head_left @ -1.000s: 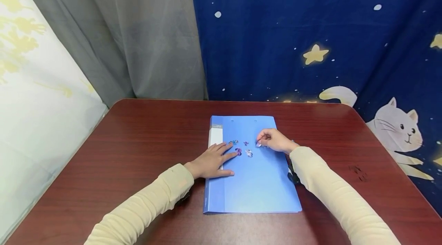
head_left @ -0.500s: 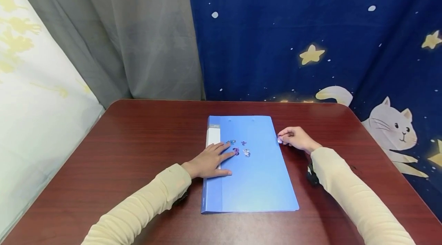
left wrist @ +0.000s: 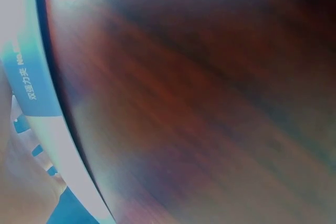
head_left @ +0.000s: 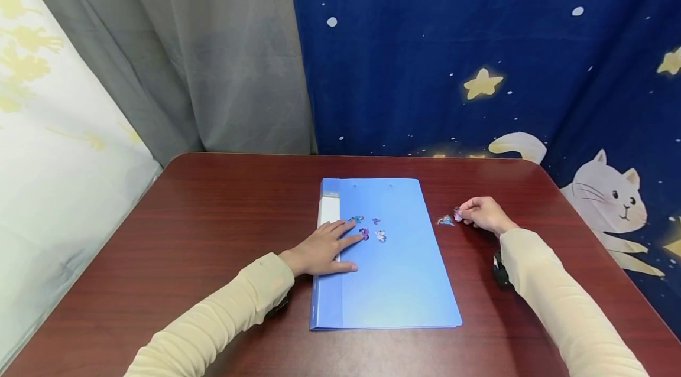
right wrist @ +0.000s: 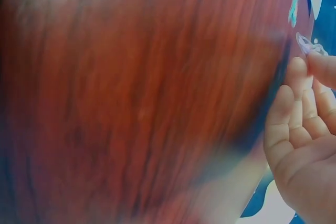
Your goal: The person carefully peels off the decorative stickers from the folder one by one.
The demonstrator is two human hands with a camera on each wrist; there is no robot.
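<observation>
My left hand (head_left: 321, 250) rests with spread fingers on the left side of a blue folder (head_left: 399, 282). Its fingertips touch or nearly touch a teal sticker-like piece (head_left: 358, 219) and a purple flower-shaped piece (head_left: 364, 233). Close by on the cover lie a small purple piece (head_left: 376, 221) and a clear whitish piece (head_left: 380, 236). Right of the folder, my right hand (head_left: 483, 215) pinches a clear purple sticker-like piece (head_left: 457, 214) between thumb and finger, just over the table; the right wrist view shows this piece (right wrist: 310, 46) too. Beside it a blue piece (head_left: 446, 220) lies on the wood.
The folder lies flat on a dark red wooden table (head_left: 229, 200), its white-labelled spine (head_left: 328, 208) to the left. Behind the table hang a grey curtain (head_left: 239, 58) and a blue starry curtain (head_left: 393, 70).
My right hand has moved right, from over the folder to the table beyond its edge, carrying the purple piece. The blue piece on the table now shows. My left hand stays put.
</observation>
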